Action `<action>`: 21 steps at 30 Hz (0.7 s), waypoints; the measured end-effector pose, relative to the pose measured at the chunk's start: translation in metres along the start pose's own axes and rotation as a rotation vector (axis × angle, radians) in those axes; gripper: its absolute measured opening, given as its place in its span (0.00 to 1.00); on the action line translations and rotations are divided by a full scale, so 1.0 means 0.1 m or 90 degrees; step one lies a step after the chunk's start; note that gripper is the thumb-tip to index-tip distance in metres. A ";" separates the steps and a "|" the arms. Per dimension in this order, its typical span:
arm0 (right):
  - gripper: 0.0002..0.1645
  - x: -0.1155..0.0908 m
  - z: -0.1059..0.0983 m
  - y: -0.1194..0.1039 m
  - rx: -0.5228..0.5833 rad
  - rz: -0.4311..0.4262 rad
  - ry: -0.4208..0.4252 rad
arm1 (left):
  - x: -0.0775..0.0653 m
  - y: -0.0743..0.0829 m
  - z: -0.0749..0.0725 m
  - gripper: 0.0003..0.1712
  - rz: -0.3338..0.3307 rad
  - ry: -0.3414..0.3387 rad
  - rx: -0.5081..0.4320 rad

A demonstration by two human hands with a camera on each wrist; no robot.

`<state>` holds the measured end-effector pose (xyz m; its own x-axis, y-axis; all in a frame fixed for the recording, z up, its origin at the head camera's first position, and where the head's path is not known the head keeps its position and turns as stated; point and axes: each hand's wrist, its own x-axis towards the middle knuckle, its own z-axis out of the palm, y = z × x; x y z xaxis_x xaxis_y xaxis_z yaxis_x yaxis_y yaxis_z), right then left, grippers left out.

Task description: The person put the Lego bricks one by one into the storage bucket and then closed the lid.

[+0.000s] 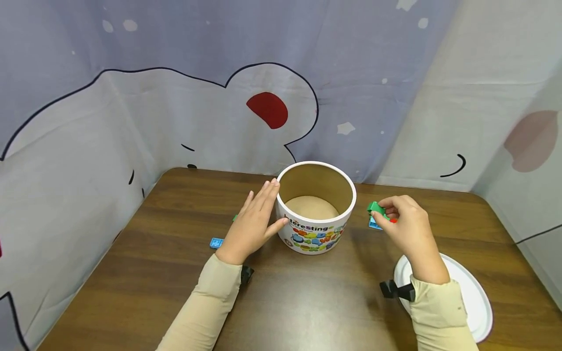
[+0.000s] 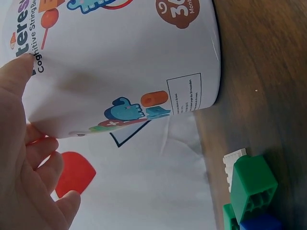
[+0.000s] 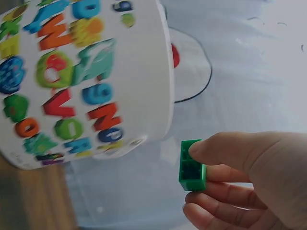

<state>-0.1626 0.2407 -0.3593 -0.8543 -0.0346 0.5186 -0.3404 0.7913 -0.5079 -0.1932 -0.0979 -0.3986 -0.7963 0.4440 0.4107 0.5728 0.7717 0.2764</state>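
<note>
My left hand (image 1: 254,222) rests against the left side of a white printed bucket (image 1: 313,239), fingers extended up to its rim and thumb on its front. Inside, the bucket's floor shows bare. To the right of the bucket, my right hand (image 1: 408,226) pinches a small green building block (image 3: 193,165) between thumb and fingers. In the head view, a light blue block (image 1: 374,224) and a bit of red block (image 1: 393,221) show below that hand, partly hidden by it.
A round white lid-like disc (image 1: 476,304) lies under the right forearm. Left of the bucket lies a light blue block (image 1: 216,243). The left wrist view shows a green block (image 2: 254,184), a white block (image 2: 230,167) and a dark blue one (image 2: 261,223). A curtain (image 1: 197,117) hangs behind the table.
</note>
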 end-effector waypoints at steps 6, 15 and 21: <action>0.10 0.14 -0.05 -0.15 0.038 -0.048 0.048 | 0.00 -0.01 0.01 0.48 0.002 0.001 -0.001; 0.10 0.43 0.14 -0.37 0.072 -0.121 -0.002 | -0.01 0.00 0.01 0.48 0.002 0.011 0.001; 0.10 0.55 0.28 -0.44 0.059 -0.118 -0.063 | 0.00 -0.01 0.02 0.49 0.004 0.007 0.003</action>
<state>-0.2058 0.1865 -0.3273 -0.8066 -0.2369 0.5416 -0.5255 0.7068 -0.4735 -0.1939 -0.0972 -0.4009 -0.7909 0.4431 0.4221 0.5764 0.7710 0.2706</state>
